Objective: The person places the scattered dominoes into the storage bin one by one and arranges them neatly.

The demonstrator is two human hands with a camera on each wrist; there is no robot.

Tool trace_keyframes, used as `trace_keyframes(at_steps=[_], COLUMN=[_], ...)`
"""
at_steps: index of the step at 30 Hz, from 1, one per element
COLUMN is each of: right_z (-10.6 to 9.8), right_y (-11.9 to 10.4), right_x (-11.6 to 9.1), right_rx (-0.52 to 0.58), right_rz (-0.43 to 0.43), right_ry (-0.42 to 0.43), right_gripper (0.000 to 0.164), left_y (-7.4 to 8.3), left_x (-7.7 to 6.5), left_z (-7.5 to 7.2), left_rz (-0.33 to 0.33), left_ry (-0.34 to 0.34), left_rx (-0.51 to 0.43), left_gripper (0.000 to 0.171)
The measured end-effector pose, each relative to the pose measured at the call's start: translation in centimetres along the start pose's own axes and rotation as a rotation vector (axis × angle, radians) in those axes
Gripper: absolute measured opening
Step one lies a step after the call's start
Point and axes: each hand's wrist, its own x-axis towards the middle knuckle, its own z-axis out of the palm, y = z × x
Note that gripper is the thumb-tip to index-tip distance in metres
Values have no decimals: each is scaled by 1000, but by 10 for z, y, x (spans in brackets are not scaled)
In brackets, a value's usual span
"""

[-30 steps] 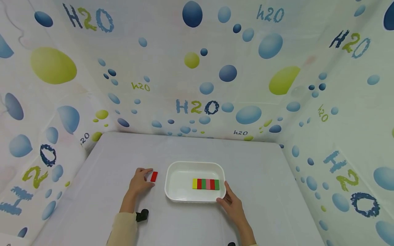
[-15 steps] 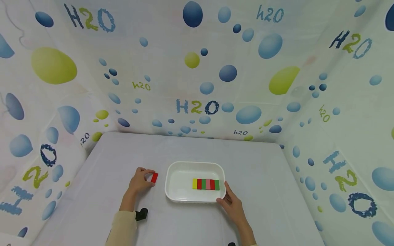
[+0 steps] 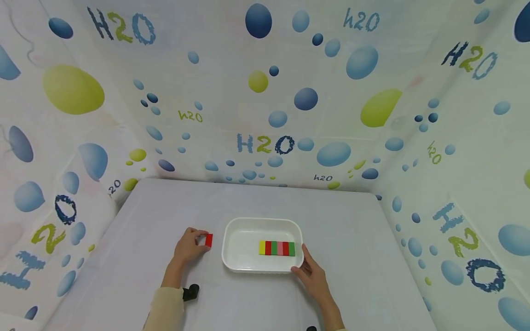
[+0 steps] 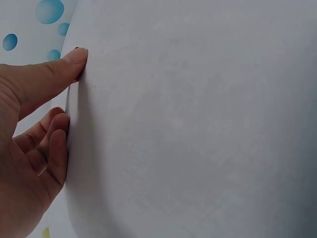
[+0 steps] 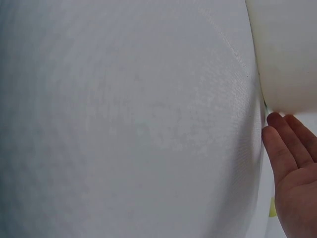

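In the head view my left hand (image 3: 190,247) pinches a small red rectangular block (image 3: 209,240) by its two ends, left of the white tray. The left wrist view shows this hand (image 4: 34,89) low over the cloth, thumb extended and other fingers bent; the block is mostly hidden there. My right hand (image 3: 313,276) holds the near right corner of the white tray (image 3: 242,246), thumb at the front edge and fingers along the right side. Inside the tray lies a row of blocks (image 3: 279,248) in yellow, red, green and pink, side by side.
A white cloth (image 3: 352,239) covers the table under the tray. Behind and at both sides hang white curtains (image 3: 223,92) printed with blue and green spots. A black camera mount (image 3: 191,292) sits at the left wrist.
My left thumb and finger have come together on the red block, which has turned to stand straighter and shifted slightly toward me. The right hand and the tray have stayed put.
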Motion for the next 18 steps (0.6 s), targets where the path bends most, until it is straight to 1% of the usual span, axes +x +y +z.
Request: trace_keyframes(at_steps=[6,10,14,18], right_z=[-1,-1,-1,0], right_y=[-2,-2,-3,-2], right_x=[0,0,0,0], right_rx=[8,13,22,1], right_rz=[18,21,24,17], right_ry=[-8,-11,-10,-6], right_gripper=[76,76,76,76], left_y=[2,4,5,4], left_x=[-2,-3,-5,-5], left_z=[3,5,6,8], left_rz=[48,67,47,27], left_ry=[37,61,72,89], left_rx=[-26,-87,-150,-170], left_gripper=[41,43,45,46])
